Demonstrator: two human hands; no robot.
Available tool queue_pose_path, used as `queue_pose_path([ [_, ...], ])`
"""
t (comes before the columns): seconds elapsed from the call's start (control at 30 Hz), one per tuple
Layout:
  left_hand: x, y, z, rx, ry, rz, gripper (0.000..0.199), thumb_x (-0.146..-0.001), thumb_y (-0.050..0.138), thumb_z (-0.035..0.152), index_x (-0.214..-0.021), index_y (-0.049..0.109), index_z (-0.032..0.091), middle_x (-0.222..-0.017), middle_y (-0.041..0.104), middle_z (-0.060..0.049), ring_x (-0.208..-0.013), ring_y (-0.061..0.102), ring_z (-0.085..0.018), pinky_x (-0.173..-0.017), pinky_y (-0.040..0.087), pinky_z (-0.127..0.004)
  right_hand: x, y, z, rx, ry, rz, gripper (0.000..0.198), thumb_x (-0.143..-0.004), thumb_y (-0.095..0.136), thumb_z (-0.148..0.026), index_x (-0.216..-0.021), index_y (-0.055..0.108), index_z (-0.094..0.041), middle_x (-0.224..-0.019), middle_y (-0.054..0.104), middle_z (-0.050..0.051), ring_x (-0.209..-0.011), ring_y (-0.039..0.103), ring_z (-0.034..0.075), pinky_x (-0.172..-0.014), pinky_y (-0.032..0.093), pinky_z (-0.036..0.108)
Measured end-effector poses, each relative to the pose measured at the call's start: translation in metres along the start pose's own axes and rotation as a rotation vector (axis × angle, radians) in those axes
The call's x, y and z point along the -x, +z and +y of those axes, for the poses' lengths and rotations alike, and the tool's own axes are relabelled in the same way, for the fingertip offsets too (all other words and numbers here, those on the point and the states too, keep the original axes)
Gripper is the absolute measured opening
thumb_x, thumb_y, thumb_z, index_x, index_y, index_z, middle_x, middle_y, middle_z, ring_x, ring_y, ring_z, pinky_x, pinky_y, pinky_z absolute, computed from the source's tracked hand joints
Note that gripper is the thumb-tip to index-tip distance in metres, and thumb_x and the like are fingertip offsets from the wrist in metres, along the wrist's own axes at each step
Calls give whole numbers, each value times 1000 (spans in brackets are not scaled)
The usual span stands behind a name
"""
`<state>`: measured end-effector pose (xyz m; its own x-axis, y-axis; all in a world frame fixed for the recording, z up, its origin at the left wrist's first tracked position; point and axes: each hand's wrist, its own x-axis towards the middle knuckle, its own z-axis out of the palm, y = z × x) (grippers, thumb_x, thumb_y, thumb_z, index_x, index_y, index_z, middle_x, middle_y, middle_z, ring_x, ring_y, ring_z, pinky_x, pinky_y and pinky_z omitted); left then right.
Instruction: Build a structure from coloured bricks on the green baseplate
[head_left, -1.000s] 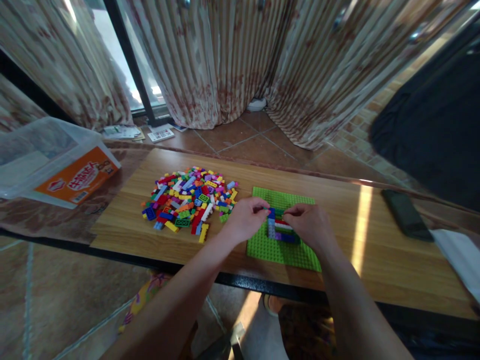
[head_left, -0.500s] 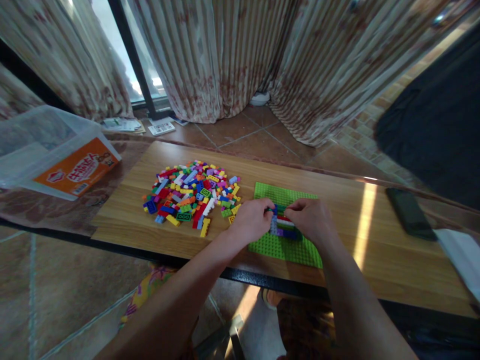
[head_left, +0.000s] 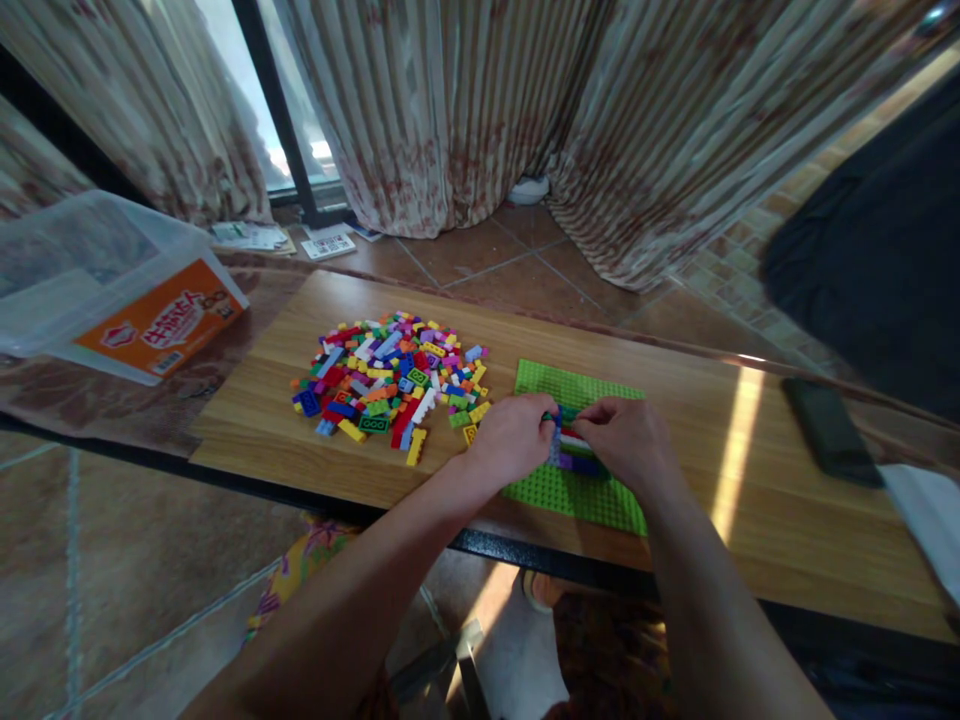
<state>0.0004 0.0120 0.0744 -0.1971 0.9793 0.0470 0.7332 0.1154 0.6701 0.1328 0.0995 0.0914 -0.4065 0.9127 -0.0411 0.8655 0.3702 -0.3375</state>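
A green studded baseplate [head_left: 574,500] lies on the wooden table with a low structure of building bricks [head_left: 579,464] on it, in blue, grey, purple, red, white and green. My left hand [head_left: 516,436] is closed at the structure's left side, its thumb and forefinger against a blue brick [head_left: 556,412]. On the right side, my right hand [head_left: 624,436] is pinched, fingertips touching the structure near the red and green bricks. Whatever sits between those right fingertips is hidden. Both hands cover parts of the structure and plate.
Left of the baseplate spreads a pile of loose, many-coloured bricks [head_left: 390,380]. A clear plastic box [head_left: 112,270] with an orange label stands at the far left. A dark phone [head_left: 829,428] and a white sheet [head_left: 922,525] lie at the right.
The view has shifted slightly. Both hands stay at the brick structure, with only small finger movement.
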Motion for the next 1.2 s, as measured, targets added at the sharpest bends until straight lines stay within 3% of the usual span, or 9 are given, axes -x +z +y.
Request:
queue_pose_path([
  [0.5, -1, -1, -2, 68, 11, -4, 23, -88, 51, 17, -100, 70, 18, -97, 73, -7, -91, 67, -21, -89, 51, -34, 3, 3, 2, -71, -45, 20, 15, -75, 61, -26, -73, 75, -19, -72, 73, 6, -68, 65, 21, -61, 40, 30],
  [0.67, -3, -5, -7, 176, -35, 34, 26, -87, 49, 12, -101, 71, 16, -96, 74, -7, -88, 68, -20, -89, 52, -34, 2, -5, 10, -190, -10, 30, 21, -80, 57, -31, -77, 73, -19, -71, 72, 4, -67, 64, 19, -61, 40, 29],
  [0.83, -9, -1, -11, 446, -79, 68, 26, -85, 50, 10, -101, 69, 15, -88, 74, -5, -76, 69, -16, -75, 56, -30, -1, -7, 16, -394, -28, 100, 25, -83, 55, -33, -86, 73, -16, -75, 73, 6, -69, 65, 19, -64, 46, 29],
  [1.0, -13, 1, -10, 790, -138, 115, 24, -82, 55, 9, -102, 67, 14, -88, 74, -6, -71, 70, -14, -69, 57, -26, 8, 2, -4, -584, -204, 77, 25, -85, 55, -31, -97, 72, -18, -91, 75, 7, -82, 68, 18, -76, 51, 30],
  [1.2, -12, -7, -9, 815, -125, 218, 17, -79, 61, 15, -94, 68, 14, -89, 75, -6, -80, 70, -16, -76, 58, -28, 14, 12, -31, -584, -243, 159, 23, -88, 52, -24, -94, 73, -21, -98, 75, 6, -92, 69, 19, -85, 50, 32],
])
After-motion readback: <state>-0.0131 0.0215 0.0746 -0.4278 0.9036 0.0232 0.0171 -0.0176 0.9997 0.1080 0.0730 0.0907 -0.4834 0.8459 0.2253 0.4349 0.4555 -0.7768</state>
